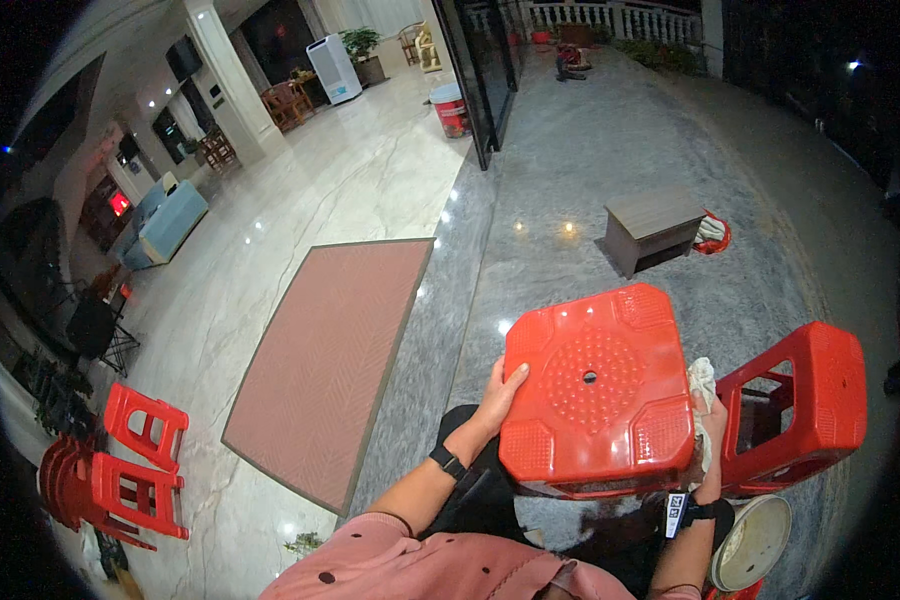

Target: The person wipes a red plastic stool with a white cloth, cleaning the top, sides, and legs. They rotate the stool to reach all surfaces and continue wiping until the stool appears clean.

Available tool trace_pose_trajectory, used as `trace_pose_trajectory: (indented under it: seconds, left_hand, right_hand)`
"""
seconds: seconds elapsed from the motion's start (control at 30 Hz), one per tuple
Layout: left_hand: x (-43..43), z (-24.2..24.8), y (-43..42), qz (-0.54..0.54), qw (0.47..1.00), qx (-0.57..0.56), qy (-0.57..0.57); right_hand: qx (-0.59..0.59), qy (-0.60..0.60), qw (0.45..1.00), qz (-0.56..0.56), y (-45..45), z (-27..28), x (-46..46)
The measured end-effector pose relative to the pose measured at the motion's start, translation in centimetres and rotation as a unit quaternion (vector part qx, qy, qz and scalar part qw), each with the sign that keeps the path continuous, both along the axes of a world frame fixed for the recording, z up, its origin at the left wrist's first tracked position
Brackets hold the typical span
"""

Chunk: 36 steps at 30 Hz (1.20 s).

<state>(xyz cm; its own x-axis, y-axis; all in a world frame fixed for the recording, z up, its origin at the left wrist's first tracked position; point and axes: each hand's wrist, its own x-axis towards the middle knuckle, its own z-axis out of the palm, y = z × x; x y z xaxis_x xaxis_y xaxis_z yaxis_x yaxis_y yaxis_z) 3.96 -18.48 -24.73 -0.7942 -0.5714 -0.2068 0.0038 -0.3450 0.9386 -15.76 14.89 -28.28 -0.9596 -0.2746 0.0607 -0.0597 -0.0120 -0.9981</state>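
A red plastic stool (592, 390) is in front of me, its square seat with a bumpy centre and a small hole turned up towards me. My left hand (504, 394) grips the seat's left edge, thumb on top. At the right side my right hand (709, 431) holds a crumpled white cloth (702, 382) against the stool. The fingers of that hand are partly hidden by the cloth and the seat. Just right of it stands a second red plastic stool (832, 397).
A low grey wooden stool (654, 225) stands ahead, beside a red basin (714, 234) with cloth in it. A whitish bucket (754, 544) is at lower right. To the left lie a pink mat (337, 360) and more red stools (139, 491). A glass door frame (476, 82) rises ahead.
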Motion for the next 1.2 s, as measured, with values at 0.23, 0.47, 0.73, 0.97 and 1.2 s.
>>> trace_pose_trajectory:
  seconds: [0.23,0.47,0.73,0.97,1.2]
  left_hand:
    - [0.0,-0.1,0.1,0.069,0.988,-0.132,-0.031]
    - [0.3,1.0,0.3,0.009,1.0,0.026,-0.015]
    - [0.2,2.0,-0.5,-0.075,0.948,0.309,-0.008]
    - [-0.6,2.8,-0.2,-0.071,0.97,0.204,0.112]
    - [-2.6,4.8,0.8,-0.089,0.969,0.048,0.226]
  right_hand:
    - [0.006,-0.046,0.999,-0.019,-1.0,1.5,1.1]
    - [0.001,-0.024,0.999,-0.023,-1.4,4.0,2.5]
    - [0.006,0.016,1.0,-0.027,-2.0,3.2,2.6]
    - [0.119,0.186,0.97,-0.098,-1.2,3.6,2.1]
    - [-0.015,0.151,0.979,-0.136,-1.2,4.2,2.0]
